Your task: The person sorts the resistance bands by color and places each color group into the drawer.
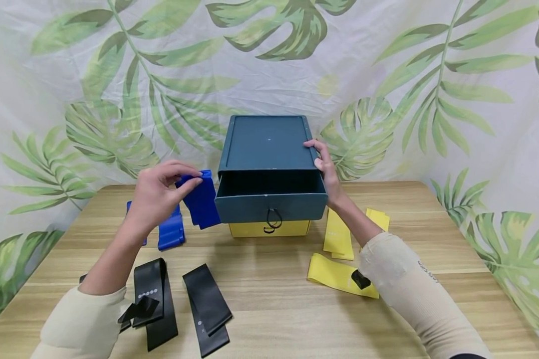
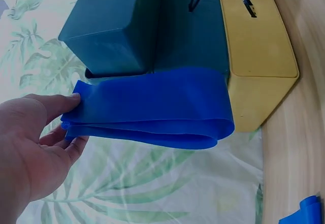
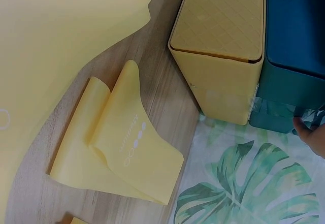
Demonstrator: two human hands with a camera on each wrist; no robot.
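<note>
My left hand (image 1: 161, 192) pinches one end of a folded blue band (image 1: 202, 199), which hangs just left of the pulled-out teal drawer (image 1: 271, 207). In the left wrist view, the blue band (image 2: 152, 102) stretches in loose folds from the fingertips of my left hand (image 2: 38, 137), in front of the teal box. My right hand (image 1: 327, 167) rests on the right side and top edge of the teal cabinet (image 1: 269, 144), its fingers bent lightly. Only part of the right hand (image 3: 312, 135) shows against the cabinet's side in the right wrist view.
Below the teal cabinet is a yellow drawer unit (image 1: 251, 229). More blue bands (image 1: 171, 232) lie at the left of the wooden table (image 1: 269, 304), with black bands (image 1: 206, 304) nearer the front. Several yellow bands (image 1: 337, 274) lie at the right, partly behind my right forearm.
</note>
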